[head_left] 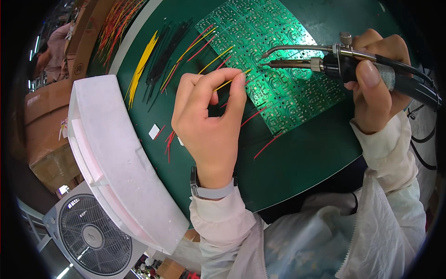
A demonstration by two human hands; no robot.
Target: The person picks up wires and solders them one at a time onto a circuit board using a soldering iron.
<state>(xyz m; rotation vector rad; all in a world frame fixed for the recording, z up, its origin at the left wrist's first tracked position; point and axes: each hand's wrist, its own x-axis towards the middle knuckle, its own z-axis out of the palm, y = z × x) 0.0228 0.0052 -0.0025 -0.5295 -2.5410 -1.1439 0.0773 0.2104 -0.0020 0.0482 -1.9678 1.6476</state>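
Observation:
My left hand (209, 111) pinches a yellow wire (224, 85) between thumb and forefinger, its tip at the left edge of a green circuit board panel (297, 100). In my right hand (378, 88) is a soldering iron (297, 63) with a thin curved metal tube (302, 48) clamped above it. The iron's tip points left, over the board and close to the wire's end; whether it touches the board I cannot tell. Red, yellow and black wires stick out along the board's left edge, partly hidden by my left hand.
Left of the board, a yellow wire bundle (141, 67) and a black wire bundle (165, 58) lie on the green table (297, 162). Short red wires (169, 143) lie by a white square (154, 131). A white foam box (125, 153), a fan (95, 237) and cardboard boxes (51, 125) stand at left.

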